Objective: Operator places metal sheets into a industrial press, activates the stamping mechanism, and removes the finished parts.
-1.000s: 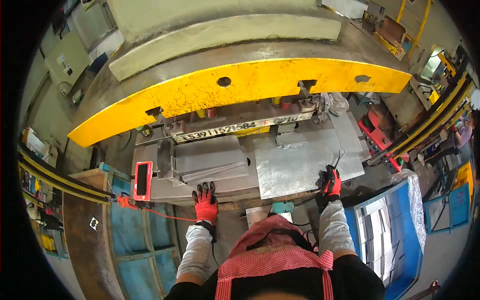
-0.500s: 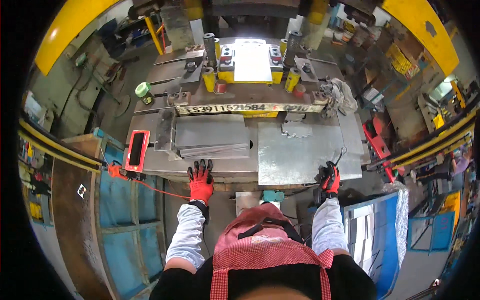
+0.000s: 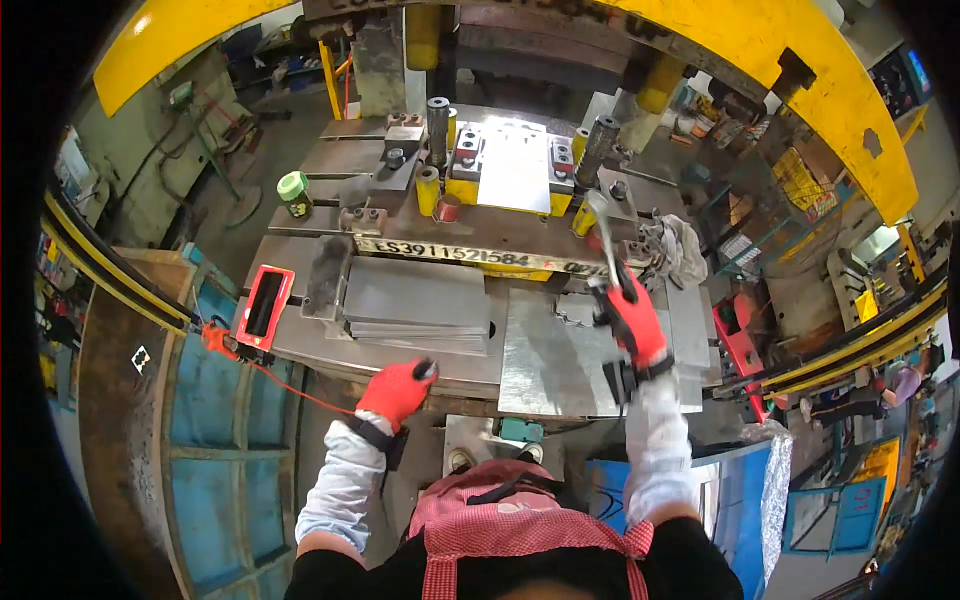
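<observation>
While I stand at the press:
Right hand [image 3: 632, 322]: fist closed round a thin metal rod [image 3: 603, 232], raised over the flat sheet [image 3: 560, 350] on the table [image 3: 300, 345].
Left hand [image 3: 397, 388]: curled on the table's front edge.
Rod: stiff, light, probably slick; best held low.
Hidden: rod tip blurred.

Yellow press frame [image 3: 800, 60] cut off at top edge, rod [image 3: 603, 230] tip blurred, lower sheets in stack [image 3: 415, 305] hidden
</observation>
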Demonstrator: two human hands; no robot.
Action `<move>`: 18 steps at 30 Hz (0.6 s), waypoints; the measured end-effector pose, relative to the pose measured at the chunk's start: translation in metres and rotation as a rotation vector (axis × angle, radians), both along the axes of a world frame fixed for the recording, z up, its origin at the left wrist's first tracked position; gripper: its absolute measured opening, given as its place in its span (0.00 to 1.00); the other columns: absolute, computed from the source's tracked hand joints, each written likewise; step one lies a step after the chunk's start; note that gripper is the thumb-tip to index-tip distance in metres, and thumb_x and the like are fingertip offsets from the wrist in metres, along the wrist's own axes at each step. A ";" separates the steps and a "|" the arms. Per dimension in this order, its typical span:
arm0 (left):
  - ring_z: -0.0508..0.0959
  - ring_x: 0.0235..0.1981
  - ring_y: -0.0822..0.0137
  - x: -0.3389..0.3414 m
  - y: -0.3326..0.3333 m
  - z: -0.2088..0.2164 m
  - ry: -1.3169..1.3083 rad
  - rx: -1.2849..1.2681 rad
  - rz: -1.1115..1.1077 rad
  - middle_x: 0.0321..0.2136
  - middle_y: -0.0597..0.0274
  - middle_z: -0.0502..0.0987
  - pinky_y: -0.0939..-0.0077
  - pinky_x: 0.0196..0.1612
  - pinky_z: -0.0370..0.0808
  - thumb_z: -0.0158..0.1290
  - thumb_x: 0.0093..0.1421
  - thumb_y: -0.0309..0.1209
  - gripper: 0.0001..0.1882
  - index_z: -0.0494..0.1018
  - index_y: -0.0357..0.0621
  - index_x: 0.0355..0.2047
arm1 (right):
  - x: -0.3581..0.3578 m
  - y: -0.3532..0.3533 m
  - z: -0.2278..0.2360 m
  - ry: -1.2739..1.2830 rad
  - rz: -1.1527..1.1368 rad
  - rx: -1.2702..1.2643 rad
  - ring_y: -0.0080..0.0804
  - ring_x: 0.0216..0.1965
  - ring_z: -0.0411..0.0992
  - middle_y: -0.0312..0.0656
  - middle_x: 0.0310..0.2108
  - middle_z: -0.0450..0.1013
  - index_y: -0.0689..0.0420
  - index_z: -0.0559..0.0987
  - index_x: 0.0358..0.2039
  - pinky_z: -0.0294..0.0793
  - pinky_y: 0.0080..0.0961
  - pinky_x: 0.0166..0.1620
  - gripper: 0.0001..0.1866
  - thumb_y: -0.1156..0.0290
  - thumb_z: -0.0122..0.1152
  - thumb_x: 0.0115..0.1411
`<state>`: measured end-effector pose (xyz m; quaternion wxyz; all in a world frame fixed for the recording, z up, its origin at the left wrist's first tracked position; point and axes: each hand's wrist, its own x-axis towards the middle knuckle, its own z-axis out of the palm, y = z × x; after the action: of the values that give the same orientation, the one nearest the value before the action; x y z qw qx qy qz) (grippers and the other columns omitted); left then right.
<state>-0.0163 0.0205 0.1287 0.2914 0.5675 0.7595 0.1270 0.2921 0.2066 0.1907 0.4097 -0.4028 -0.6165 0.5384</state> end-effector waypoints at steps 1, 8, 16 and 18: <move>0.71 0.39 0.47 0.010 0.008 0.010 -0.083 0.235 0.057 0.34 0.47 0.74 0.59 0.39 0.69 0.46 0.56 0.48 0.22 0.70 0.47 0.44 | -0.018 0.027 0.012 -0.040 0.108 0.042 0.13 0.20 0.57 0.27 0.22 0.61 0.56 0.63 0.56 0.59 0.14 0.22 0.25 0.69 0.54 0.57; 0.74 0.27 0.77 0.062 0.161 0.039 -0.739 0.227 0.251 0.30 0.64 0.77 0.85 0.30 0.68 0.50 0.58 0.40 0.16 0.72 0.48 0.44 | -0.091 0.172 0.034 0.002 0.388 -0.070 0.15 0.23 0.68 0.33 0.22 0.69 0.53 0.73 0.28 0.62 0.14 0.22 0.08 0.63 0.55 0.56; 0.74 0.42 0.56 0.069 0.261 -0.006 -1.711 0.449 0.166 0.42 0.54 0.73 0.64 0.46 0.71 0.41 0.62 0.44 0.21 0.64 0.45 0.50 | 0.014 0.083 -0.018 0.000 0.204 0.682 0.32 0.29 0.69 0.43 0.34 0.71 0.64 0.71 0.45 0.69 0.26 0.35 0.14 0.73 0.46 0.60; 0.73 0.45 0.54 0.080 0.273 0.009 -1.792 0.403 0.360 0.47 0.53 0.71 0.62 0.47 0.71 0.42 0.62 0.41 0.21 0.63 0.44 0.51 | 0.064 0.036 -0.040 0.353 0.150 -0.143 0.24 0.22 0.67 0.41 0.30 0.72 0.58 0.71 0.45 0.68 0.20 0.26 0.14 0.72 0.50 0.59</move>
<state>0.0636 0.2933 0.1377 0.6404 0.1715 0.2916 0.6896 0.3563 0.2424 0.1502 0.4404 -0.2833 -0.5237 0.6720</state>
